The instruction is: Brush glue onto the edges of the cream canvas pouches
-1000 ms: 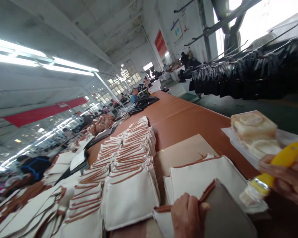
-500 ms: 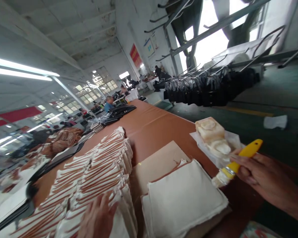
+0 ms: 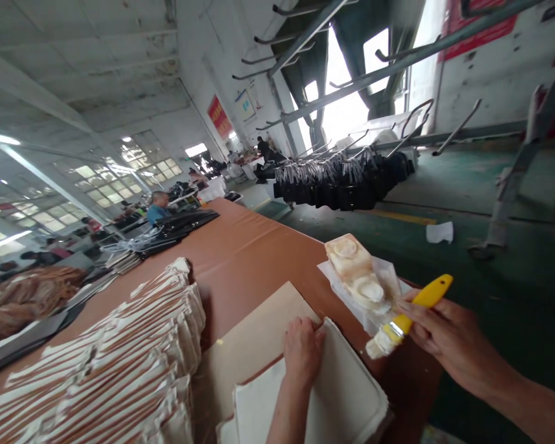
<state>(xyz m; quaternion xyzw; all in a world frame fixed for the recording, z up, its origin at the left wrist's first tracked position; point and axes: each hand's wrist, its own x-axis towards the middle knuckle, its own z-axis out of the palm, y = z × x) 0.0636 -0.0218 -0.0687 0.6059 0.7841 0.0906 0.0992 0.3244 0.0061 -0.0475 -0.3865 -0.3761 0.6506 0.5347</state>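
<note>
My right hand (image 3: 448, 339) grips a paintbrush (image 3: 423, 299) by its yellow handle, and its bristles are thick with cream-coloured paste. Just beyond the brush, a cut-open plastic container (image 3: 351, 262) with whitish paste sits on a white sheet (image 3: 388, 274) at the table edge. My left hand (image 3: 303, 348) reaches across a stack of white fabric pieces with brown edges (image 3: 351, 382). Its fingers are curled over the far edge of the top piece; the fingertips are partly hidden. Under the stack lies a tan board (image 3: 259, 324).
Left of the stack, overlapping rows of white pieces with brown edges (image 3: 134, 351) cover the brown tabletop (image 3: 245, 240). Black pieces (image 3: 185, 225) lie farther along. Black items hang from a metal rack (image 3: 333, 185) beyond the table. A person in blue (image 3: 157, 209) is in the background.
My left hand has moved right, from the overlapping rows to the far edge of the stack. The brush stays in my right hand. The whole view has turned right.
</note>
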